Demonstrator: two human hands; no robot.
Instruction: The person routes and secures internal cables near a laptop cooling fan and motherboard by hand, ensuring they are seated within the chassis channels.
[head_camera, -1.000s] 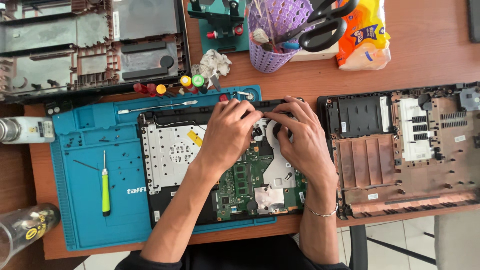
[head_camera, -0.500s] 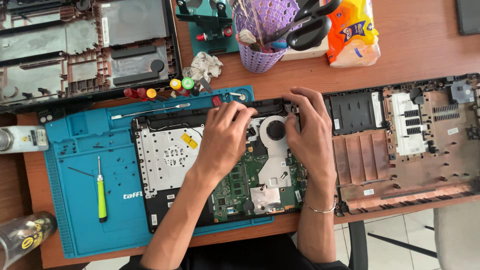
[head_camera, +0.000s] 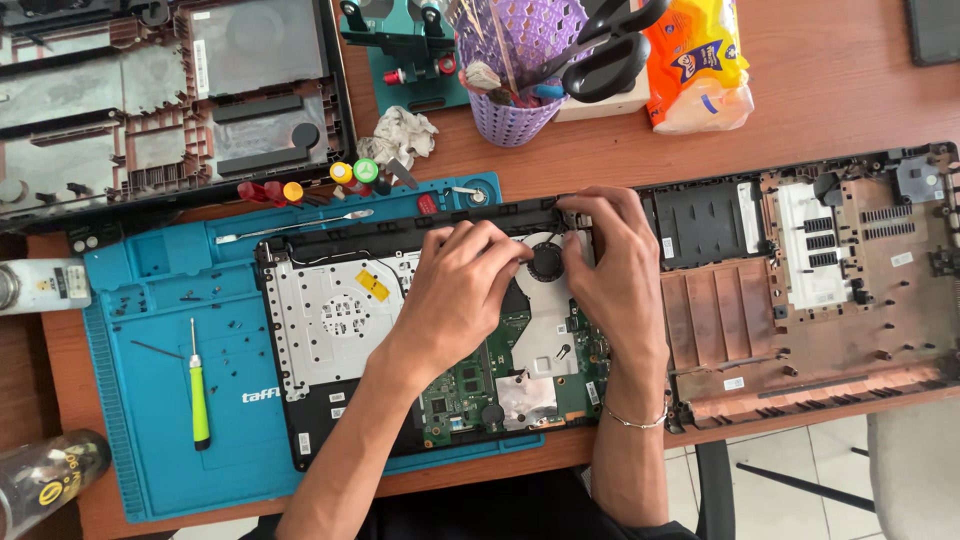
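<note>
An opened laptop base (head_camera: 330, 330) lies on a blue repair mat (head_camera: 150, 440), showing its green circuit board (head_camera: 470, 385) and a round cooling fan (head_camera: 547, 262). My left hand (head_camera: 455, 295) rests over the board with its fingertips at the laptop's far edge beside the fan. My right hand (head_camera: 615, 270) covers the laptop's right edge, fingers curled on the far right corner. Whether either hand pinches a small part is hidden.
A green-handled screwdriver (head_camera: 198, 390) lies on the mat's left. Empty laptop shells sit at the right (head_camera: 820, 300) and far left (head_camera: 150, 100). A purple basket (head_camera: 515, 70) with scissors, a yellow packet (head_camera: 700, 60), small bottles (head_camera: 350, 175) and a metal spudger (head_camera: 290, 227) lie behind.
Both hands have shifted slightly toward the laptop's far edge around the fan, which is now more exposed; the view has drifted a little.
</note>
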